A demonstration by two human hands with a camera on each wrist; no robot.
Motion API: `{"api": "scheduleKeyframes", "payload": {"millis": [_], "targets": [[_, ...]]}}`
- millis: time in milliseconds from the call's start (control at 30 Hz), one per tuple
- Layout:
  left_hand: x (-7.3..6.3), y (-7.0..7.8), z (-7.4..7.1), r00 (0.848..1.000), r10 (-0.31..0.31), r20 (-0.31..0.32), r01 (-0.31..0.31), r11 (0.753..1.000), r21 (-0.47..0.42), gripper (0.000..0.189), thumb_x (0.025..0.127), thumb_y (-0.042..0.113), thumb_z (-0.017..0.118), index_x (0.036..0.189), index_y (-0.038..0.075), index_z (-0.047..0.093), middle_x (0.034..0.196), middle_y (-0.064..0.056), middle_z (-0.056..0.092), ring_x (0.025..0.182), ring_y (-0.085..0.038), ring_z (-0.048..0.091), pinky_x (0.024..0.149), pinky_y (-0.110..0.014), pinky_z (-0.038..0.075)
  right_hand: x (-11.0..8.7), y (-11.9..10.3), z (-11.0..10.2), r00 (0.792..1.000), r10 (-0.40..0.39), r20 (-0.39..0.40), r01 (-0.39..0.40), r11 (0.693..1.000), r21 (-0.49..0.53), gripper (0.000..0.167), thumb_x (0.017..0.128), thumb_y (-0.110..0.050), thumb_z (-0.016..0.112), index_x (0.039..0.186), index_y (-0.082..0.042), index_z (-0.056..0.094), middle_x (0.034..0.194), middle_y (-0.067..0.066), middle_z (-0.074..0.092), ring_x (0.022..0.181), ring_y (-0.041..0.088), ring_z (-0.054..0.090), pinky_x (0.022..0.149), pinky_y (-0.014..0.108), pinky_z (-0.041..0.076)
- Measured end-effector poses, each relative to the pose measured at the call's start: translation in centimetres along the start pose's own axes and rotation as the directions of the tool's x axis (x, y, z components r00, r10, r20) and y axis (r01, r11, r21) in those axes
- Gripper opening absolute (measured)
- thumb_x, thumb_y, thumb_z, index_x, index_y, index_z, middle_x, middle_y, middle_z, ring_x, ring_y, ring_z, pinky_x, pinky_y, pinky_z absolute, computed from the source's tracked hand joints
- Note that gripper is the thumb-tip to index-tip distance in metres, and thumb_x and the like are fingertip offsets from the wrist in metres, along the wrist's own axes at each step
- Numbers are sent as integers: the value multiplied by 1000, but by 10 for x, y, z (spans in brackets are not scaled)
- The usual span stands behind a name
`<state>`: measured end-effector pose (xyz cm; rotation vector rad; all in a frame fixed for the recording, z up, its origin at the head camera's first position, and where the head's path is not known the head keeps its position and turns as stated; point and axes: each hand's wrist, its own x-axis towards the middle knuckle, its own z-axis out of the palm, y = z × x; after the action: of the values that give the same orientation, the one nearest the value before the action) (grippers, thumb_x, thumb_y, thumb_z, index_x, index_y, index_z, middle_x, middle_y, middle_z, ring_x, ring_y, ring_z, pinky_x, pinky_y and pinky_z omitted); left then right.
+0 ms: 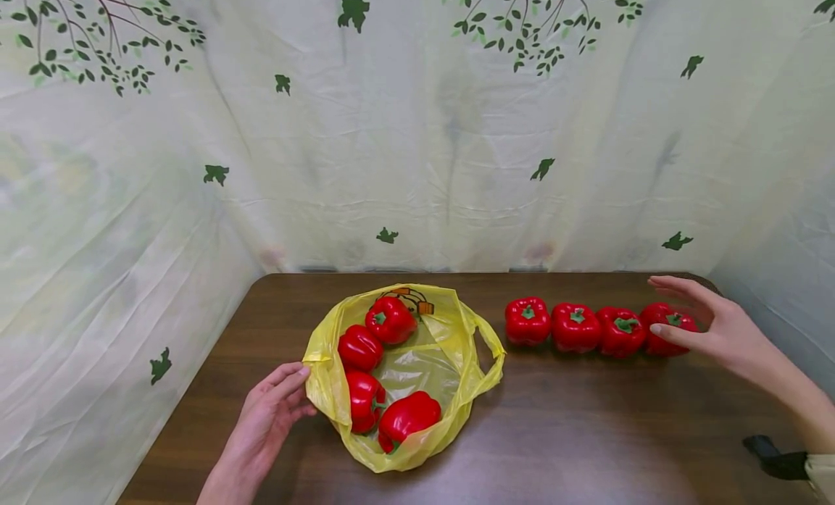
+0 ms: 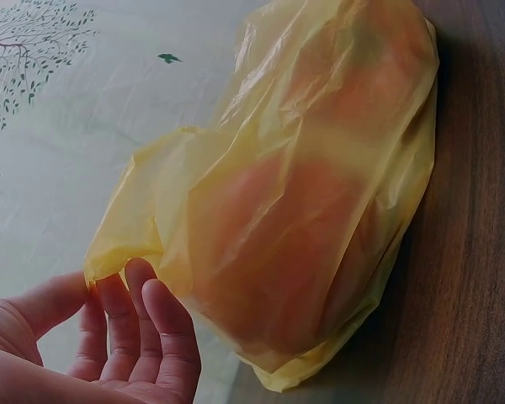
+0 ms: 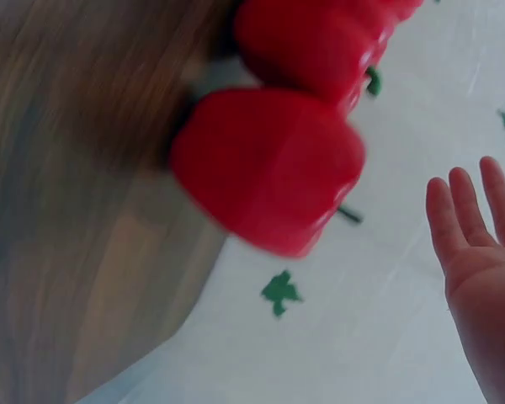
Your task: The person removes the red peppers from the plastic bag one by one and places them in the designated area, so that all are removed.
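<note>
A yellow plastic bag [image 1: 464,389] sits on the table with its mouth spread and several red bell peppers [image 1: 409,418] lying inside. My left hand [image 1: 264,418] pinches the bag's left rim between thumb and fingers; the left wrist view shows the thumb and fingertips meeting at the yellow film [image 2: 122,240]. To the right, several red bell peppers stand in a row, green stems up. Around the rightmost pepper [image 1: 667,324] hovers my right hand [image 1: 724,327], thumb and fingers spread apart. In the right wrist view, its fingers are apart from that pepper [image 3: 269,168].
The brown wooden table [image 1: 554,432] extends in front of the bag and the row. White cloth [image 1: 417,164] with green leaf prints hangs behind and on both sides. A black strap [image 1: 775,458] juts from the right sleeve at the wrist.
</note>
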<state>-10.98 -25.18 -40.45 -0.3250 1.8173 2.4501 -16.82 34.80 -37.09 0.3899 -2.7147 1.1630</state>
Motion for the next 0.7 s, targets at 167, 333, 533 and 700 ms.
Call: {"api": "scheduleKeyframes", "payload": {"millis": [167, 333, 533, 700], "targets": [[0, 1, -1, 1000, 15, 15, -15, 1000, -9, 11, 99, 12, 59, 91, 16, 67, 88, 2, 69, 74, -13, 64, 65, -30, 52, 2, -16, 11, 999, -47, 26, 47, 999, -7, 66, 88, -17, 76, 146, -26, 45, 137, -10, 50, 116, 5, 46, 81, 16, 48], [1, 2, -2, 999, 22, 23, -22, 1000, -9, 11, 99, 12, 59, 92, 17, 66, 89, 3, 69, 75, -12, 64, 66, -30, 52, 6, -32, 28, 996, -61, 64, 61, 998, -7, 66, 88, -23, 77, 144, -32, 45, 138, -11, 50, 116, 10, 52, 85, 22, 50], [1, 3, -4, 999, 26, 28, -25, 1000, -15, 12, 99, 12, 59, 91, 17, 66, 88, 3, 69, 74, -12, 64, 65, -31, 53, 11, -49, 51, 990, -89, 105, 91, 996, -7, 66, 85, -30, 79, 143, -36, 46, 139, -14, 50, 122, 18, 50, 87, 45, 52], [1, 5, -5, 1000, 23, 20, -23, 1000, -13, 13, 100, 12, 58, 91, 17, 66, 88, 3, 69, 73, -12, 65, 65, -31, 53, 17, -61, 70, 972, -177, 153, 170, 984, 61, 66, 84, -28, 80, 142, -29, 48, 140, -7, 50, 127, 21, 46, 89, 58, 49]]}}
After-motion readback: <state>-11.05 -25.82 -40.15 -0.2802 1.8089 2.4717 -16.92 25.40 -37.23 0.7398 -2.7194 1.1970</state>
